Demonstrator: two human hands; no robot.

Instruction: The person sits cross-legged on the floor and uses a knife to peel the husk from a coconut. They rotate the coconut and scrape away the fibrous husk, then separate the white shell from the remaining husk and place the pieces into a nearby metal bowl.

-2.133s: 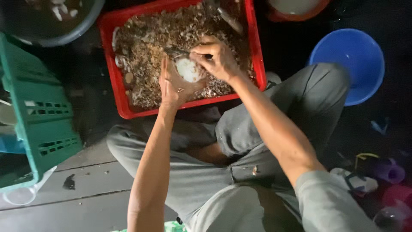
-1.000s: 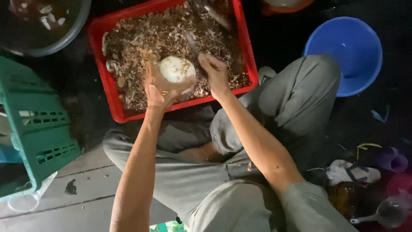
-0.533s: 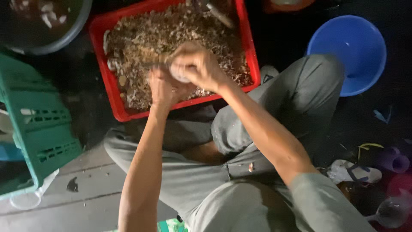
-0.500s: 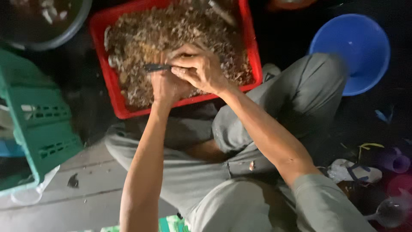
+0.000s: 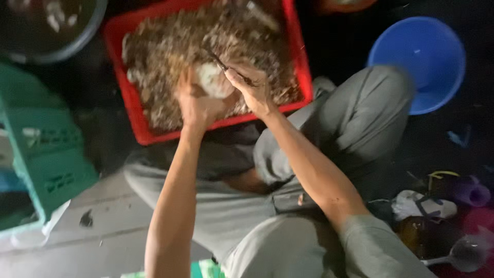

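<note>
My left hand [image 5: 198,103] holds a pale, rounded white object [image 5: 213,80] over a red plastic tray [image 5: 139,123]. My right hand [image 5: 252,87] grips a thin dark tool [image 5: 218,61], a small knife or pick, with its tip against the white object. The tray is full of brownish peelings and scraps [image 5: 175,46]. Both hands are close together above the tray's near edge. The picture is blurred by motion.
A green plastic crate [image 5: 41,149] stands at the left. A dark round basin [image 5: 51,25] with pale pieces is at the top left, a blue bowl [image 5: 417,56] at the right. My grey-trousered legs fill the middle. Sandals and small items [image 5: 427,206] lie at the lower right.
The white object, covered by my right hand half a second ago, now shows again in my left hand. The tool has swung from pointing left to angling up over the object.
</note>
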